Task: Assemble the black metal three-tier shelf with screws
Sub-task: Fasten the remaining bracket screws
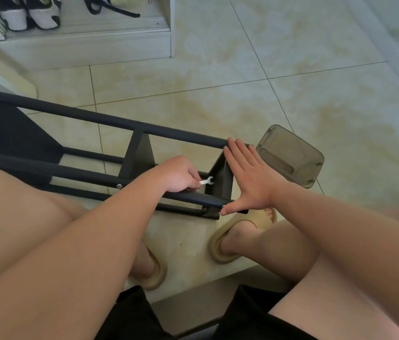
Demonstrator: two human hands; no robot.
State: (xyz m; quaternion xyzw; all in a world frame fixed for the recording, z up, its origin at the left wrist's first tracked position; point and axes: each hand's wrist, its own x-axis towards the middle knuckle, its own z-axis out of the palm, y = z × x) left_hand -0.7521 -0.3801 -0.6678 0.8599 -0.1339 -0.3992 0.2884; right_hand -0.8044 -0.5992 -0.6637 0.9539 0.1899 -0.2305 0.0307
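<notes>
- Where the pale tiled floor (242, 94) fills most of the view, a seated person's bare legs frame the lower half, and the work lies between the knees.
- The black metal shelf (90, 116) lies on its side on the tiles, with its long rails running from the upper left down to the right. Three flat tiers stand on edge between the rails.
- A pale cabinet (83, 45) stands at the top left, with black-and-white shoes (29, 13) on its low ledge.
- A clear smoky plastic container (290, 155) sits on the floor just beside the shelf's right end, apart from both hands.
- The right hand (250, 177) lies flat across the shelf's end tier (220, 185). Its fingers are straight and held together, with the fingertips on the far rail. The thumb is spread wide, and its tip touches the near rail's end.
- The left hand (177, 174) hovers over the near rail, just left of the end tier. Its fingers are curled and pinch the handle of a small tool.
- Tan slippers (220, 251) are on both feet, below the shelf.
- That tool is a small silver wrench (207, 180). It sticks out of the left fingertips, its open end against the inner face of the end tier, between the two hands.
- A screw (223, 206) sits in the near rail right at the right thumb tip. Whether the wrench is on a nut cannot be told.
</notes>
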